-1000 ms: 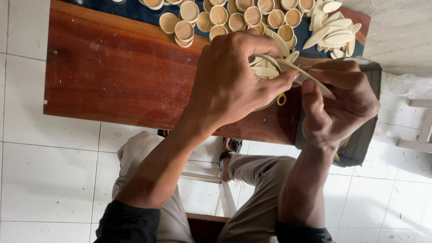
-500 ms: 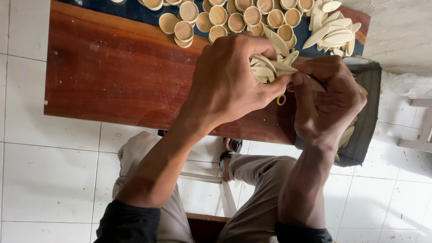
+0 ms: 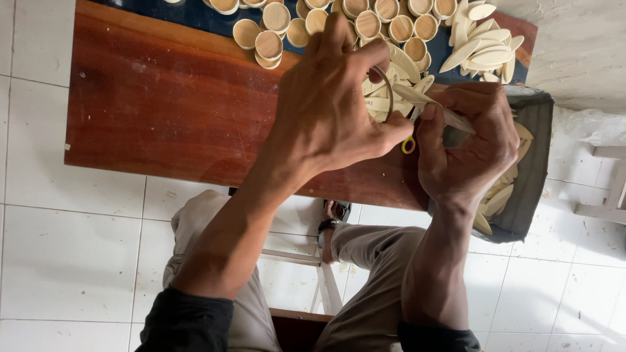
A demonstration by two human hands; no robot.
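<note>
- Left hand (image 3: 332, 111): raised over the far edge of the wooden table (image 3: 169, 111), fingers curled, thumb and fingertips closed on a round bundle of pale wooden pieces (image 3: 378, 98). A thin loop, apparently a rubber band (image 3: 389, 91), arcs over the bundle beside the forefinger.
- Right hand (image 3: 469, 143): just right of the left hand, above the table's right corner. It pinches a single pale leaf-shaped sliver (image 3: 433, 107) between thumb and forefinger, one tip pointing into the bundle.
- Below the two hands, against the table top, a small yellow ring (image 3: 408, 145) shows; what it belongs to cannot be determined.
- Progress, as a judgement: the bundle already carries several slivers set edge to edge, and one more is at its rim, so assembly appears partly done. A large stock remains unused.
- Appearance of the work: pale, unfinished wood; thin, flat, pointed ovals packed into a fan or rosette. Details inside the grip are hidden by the fingers.
- On the far side of the table, on a dark blue cloth (image 3: 202, 19): many round wooden discs (image 3: 267, 44), some stacked, and a loose heap of slivers (image 3: 482, 45) toward the right corner.
- Off the table's right end: a dark fabric bag (image 3: 531, 163) holding more slivers.
- Beneath the table: white tiled floor (image 3: 65, 261), and the person's knees.
</note>
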